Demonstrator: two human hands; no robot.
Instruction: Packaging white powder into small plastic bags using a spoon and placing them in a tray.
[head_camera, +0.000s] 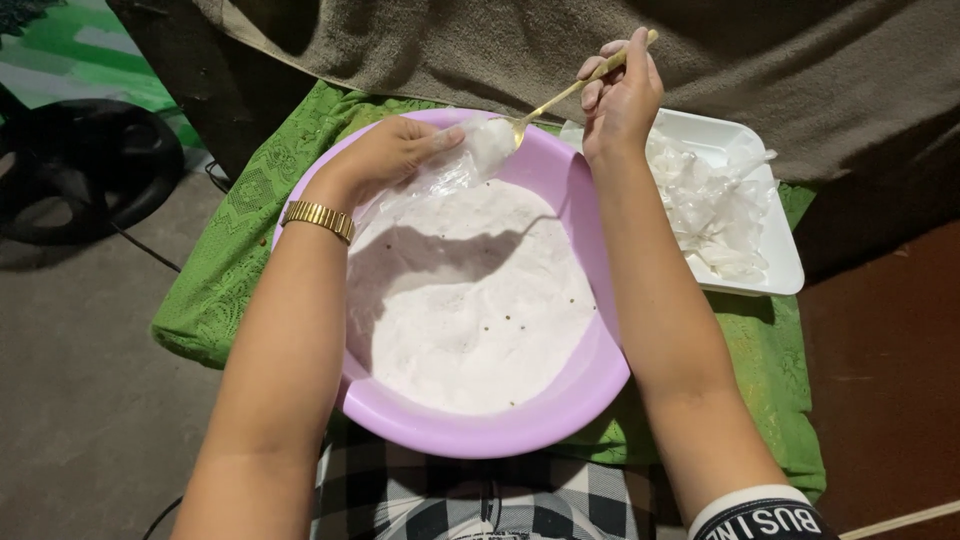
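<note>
Left hand (392, 150) pinches small clear bag (450, 170) over far rim of purple bowl (480, 430). Right hand (622, 95) grips gold spoon (560, 98), tip at bag mouth. Spoon bowl hidden under white lump. Bowl full of white powder (470, 310), few dark specks. White tray (770, 270) beside bowl holds clear bags, hard to count. Green cloth (215, 290) underneath.

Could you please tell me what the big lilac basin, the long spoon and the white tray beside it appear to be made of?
The round lilac basin looks like moulded plastic: even colour, soft sheen, thick rolled rim. The slim gold-coloured spoon in the right hand seems to be metal, thin and glinting, though a coating is possible. The white square tray looks like foam: matte, with thick rounded edges.
</note>
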